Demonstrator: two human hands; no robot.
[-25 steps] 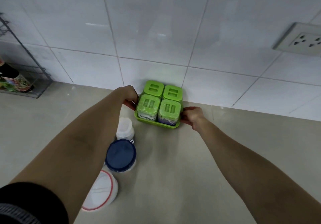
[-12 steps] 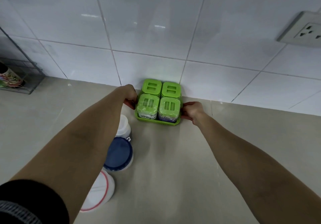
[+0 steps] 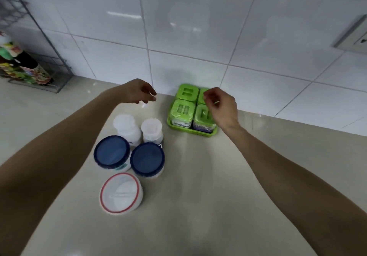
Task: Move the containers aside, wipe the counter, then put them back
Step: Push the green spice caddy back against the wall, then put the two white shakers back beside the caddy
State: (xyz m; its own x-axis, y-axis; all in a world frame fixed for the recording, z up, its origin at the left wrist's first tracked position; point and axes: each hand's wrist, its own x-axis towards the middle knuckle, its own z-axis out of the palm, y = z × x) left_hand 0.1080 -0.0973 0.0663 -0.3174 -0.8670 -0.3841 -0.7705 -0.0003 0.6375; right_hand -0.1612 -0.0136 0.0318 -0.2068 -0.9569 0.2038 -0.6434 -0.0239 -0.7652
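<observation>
While both hands hang loose, empty, green tray point(image 3: 190, 131) under right hand point(image 3: 223, 106) looks light, rigid; grip opposite rims.

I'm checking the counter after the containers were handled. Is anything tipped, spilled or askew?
Nothing stands out. The green tray sits flat by the wall with its four green-lidded jars upright, and the blue-lidded tubs, white bottles and red-rimmed container stand upright. No spill shows.

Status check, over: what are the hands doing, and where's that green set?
Left hand and right hand open, holding nothing. Green tray of four jars on the counter by the wall. Five round jars beside it, nothing blocking.
</observation>
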